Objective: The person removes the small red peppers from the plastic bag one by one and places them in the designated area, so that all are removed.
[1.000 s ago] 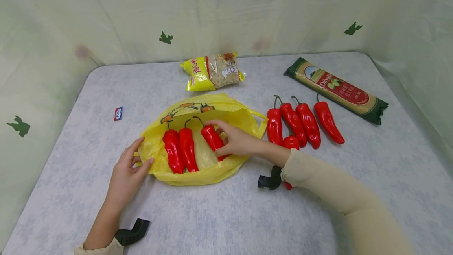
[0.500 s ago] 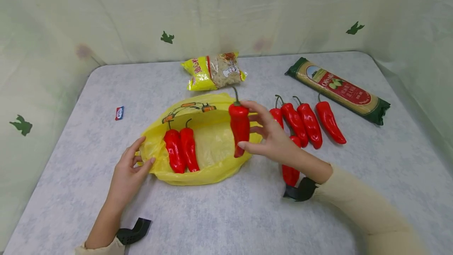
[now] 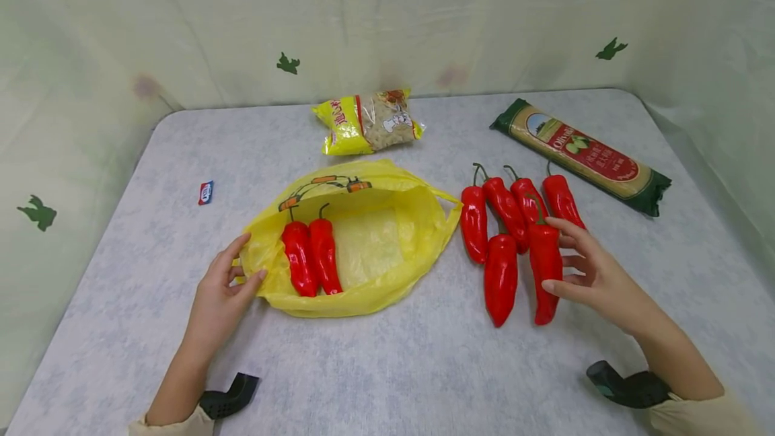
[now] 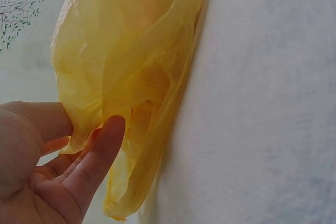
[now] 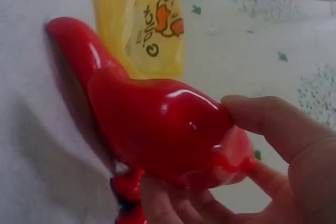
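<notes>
A yellow plastic bag lies with its mouth spread, two red peppers side by side in its left part. At the bag's left edge, my left hand has the yellow film between thumb and fingers. My right hand grips one red pepper between thumb and fingers, stem pointing away from me. That pepper fills the middle of the right wrist view. It overlaps another pepper in the group to the bag's right. One pepper lies just left of it, nearer me than the others.
Several more peppers lie in a row right of the bag. Behind them is a green-ended pasta packet. A yellow food packet sits behind the bag, and a small red-and-blue packet lies at left. A pale curtain closes the back.
My right hand has lifted one pepper out of the bag and carried it right, over to the pepper group. The left hand has stayed at the bag's edge.
</notes>
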